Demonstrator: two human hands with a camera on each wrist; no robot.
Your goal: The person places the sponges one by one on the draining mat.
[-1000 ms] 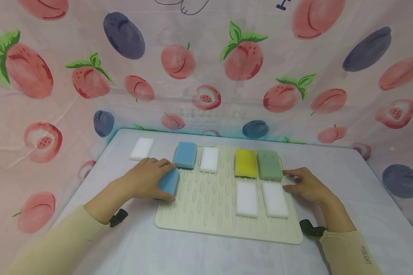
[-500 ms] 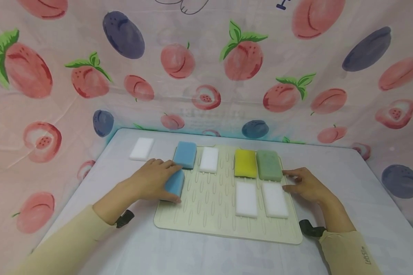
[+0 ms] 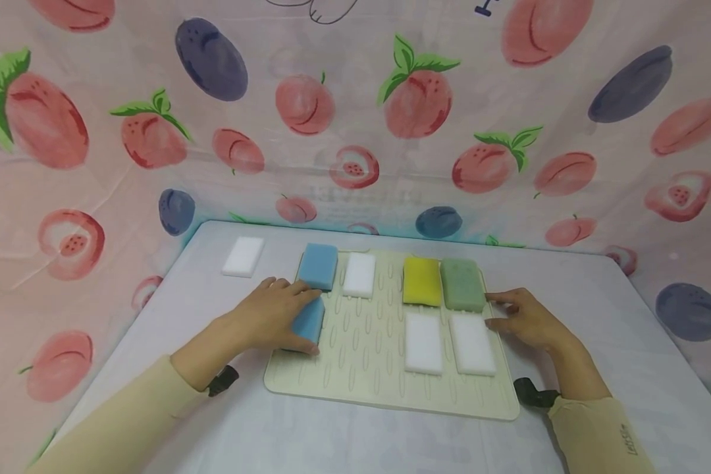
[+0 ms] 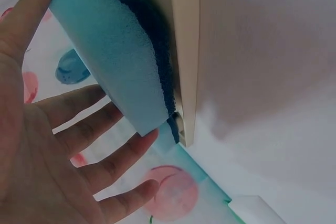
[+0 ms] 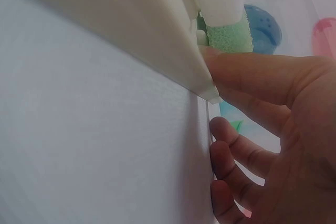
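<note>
In the head view my left hand (image 3: 274, 313) holds a blue sponge (image 3: 309, 321) across its ends, thumb at the near end and fingers at the far one. The sponge lies at the left edge of a cream ribbed mat (image 3: 355, 375), just in front of another blue sponge (image 3: 318, 266). The left wrist view shows the dark scouring layer (image 4: 160, 51) under the held sponge (image 4: 107, 45). My right hand (image 3: 527, 319) touches the mat's right edge with thumb and index finger extended, beside a green sponge (image 3: 464, 284); the other fingers are loosely bent.
On the mat also lie a yellow sponge (image 3: 422, 282), a white sponge (image 3: 359, 275) at the back, and two white sponges (image 3: 423, 343) at the front right. Another white sponge (image 3: 243, 257) lies on the white tablecloth (image 3: 308, 434), left of the mat. A fruit-print cloth (image 3: 355, 99) hangs behind.
My left hand has slid the blue sponge a little to the right, farther onto the mat and in line with the blue sponge behind. The right hand has stayed at the mat's edge.
</note>
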